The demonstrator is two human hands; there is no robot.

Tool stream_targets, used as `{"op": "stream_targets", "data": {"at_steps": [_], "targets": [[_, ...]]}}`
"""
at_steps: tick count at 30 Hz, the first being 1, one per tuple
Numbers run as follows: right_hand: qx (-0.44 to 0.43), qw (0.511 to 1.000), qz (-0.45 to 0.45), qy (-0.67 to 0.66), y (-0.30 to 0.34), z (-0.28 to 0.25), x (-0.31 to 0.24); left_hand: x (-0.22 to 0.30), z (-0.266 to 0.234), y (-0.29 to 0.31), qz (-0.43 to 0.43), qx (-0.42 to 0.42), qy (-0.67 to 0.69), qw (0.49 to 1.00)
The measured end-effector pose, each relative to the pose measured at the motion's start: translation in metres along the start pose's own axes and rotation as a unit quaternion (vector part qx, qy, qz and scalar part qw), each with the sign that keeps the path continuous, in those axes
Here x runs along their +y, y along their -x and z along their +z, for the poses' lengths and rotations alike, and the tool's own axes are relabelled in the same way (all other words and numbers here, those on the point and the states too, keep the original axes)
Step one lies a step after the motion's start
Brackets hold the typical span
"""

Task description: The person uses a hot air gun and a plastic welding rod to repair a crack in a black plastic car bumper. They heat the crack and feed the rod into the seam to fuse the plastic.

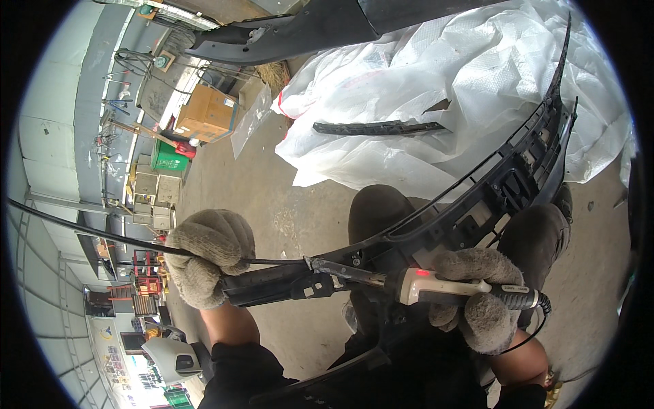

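Right fingers (pixel 478 263) curled round beige corded tool (pixel 436 289)

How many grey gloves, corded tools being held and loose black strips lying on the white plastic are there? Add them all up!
Grey gloves: 2
Held corded tool: 1
Loose black strip on the white plastic: 1
Total: 4

A worker's gloved left hand (pixel 210 252) clasps a thin black strip (pixel 136 242) at the end of a long black plastic panel (pixel 511 187) as the gloved right hand (pixel 487 300) holds a corded tool (pixel 439 290), its red light (pixel 423 273) glowing, its metal shaft (pixel 347 271) over the panel; white sheeting (pixel 368 160) lies beyond.
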State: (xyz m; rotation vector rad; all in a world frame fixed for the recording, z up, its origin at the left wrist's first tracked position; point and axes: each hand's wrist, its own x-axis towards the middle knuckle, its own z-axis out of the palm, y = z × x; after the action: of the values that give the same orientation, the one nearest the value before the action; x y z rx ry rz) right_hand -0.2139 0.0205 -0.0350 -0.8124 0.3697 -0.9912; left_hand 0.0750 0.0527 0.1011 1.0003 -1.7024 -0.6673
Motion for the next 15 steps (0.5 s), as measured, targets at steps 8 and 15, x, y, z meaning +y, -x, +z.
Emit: {"op": "stream_targets", "data": {"at_steps": [8,15], "targets": [[-0.049,0.996,0.065,-0.042,-0.0004,-0.0075,-0.0061,-0.0015,-0.0002,-0.0005,0.010,0.002,0.005,1.000],[-0.037,0.999,0.011,0.027,-0.0007,-0.0041,-0.0019,-0.0020,-0.0016,-0.0007,0.011,-0.005,0.010,1.000]]}}
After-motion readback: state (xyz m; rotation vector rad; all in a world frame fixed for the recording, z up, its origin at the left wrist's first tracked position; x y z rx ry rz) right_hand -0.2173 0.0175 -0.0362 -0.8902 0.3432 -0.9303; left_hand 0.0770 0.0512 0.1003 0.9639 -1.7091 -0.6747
